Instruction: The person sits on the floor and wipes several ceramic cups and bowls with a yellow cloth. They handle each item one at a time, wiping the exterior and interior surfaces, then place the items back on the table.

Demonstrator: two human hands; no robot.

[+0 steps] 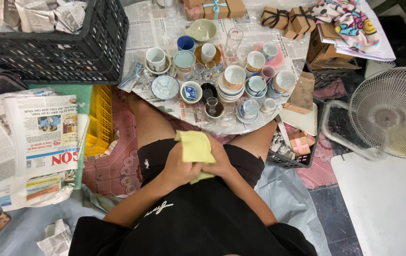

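Both of my hands rest together in my lap, over black shorts. My left hand (180, 167) and my right hand (218, 163) clasp a yellow cloth (194, 147), which drapes over them; whatever may be wrapped inside is hidden. Just beyond my knees stands a low round table (174, 110) covered with newspaper and clear plastic. It carries several ceramic cups, small bowls and saucers, such as a white cup (155, 59), a blue cup (185, 43), a small glass (212, 105) and a tall glass (234, 42).
A black plastic crate (65, 52) with crumpled paper sits far left, a yellow crate (99, 121) beside it. Newspapers (37, 137) lie on my left. Brown gift boxes with ribbons (288, 18) are at the back right. A white fan (392, 114) lies on the right.
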